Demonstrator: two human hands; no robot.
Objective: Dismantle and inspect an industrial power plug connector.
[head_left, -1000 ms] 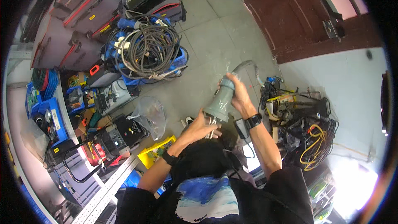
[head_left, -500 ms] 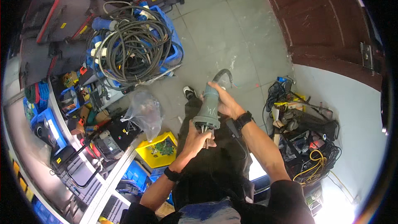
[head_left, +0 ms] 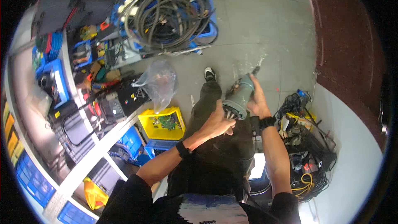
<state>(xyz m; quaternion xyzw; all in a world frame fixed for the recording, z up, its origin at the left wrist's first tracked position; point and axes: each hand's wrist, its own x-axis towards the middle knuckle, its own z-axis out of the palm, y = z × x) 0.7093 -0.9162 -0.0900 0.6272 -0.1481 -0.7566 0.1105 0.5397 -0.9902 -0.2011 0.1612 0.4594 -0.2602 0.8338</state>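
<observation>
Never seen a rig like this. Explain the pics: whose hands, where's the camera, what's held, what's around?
No robot here: these are a person's bare hands. The view comes from the left of two fisheye cameras worn on the head, looking down, so straight edges bend near the rim. Left in the picture is the person's left.

The right hand grips the body of a grey-green industrial plug; the left hand is curled at its end with the metal pins. The plug is held in the air above the tiled floor.

Around it: coiled black cable in a blue crate, a clear plastic bag and a yellow bin holding green circuit boards.
</observation>
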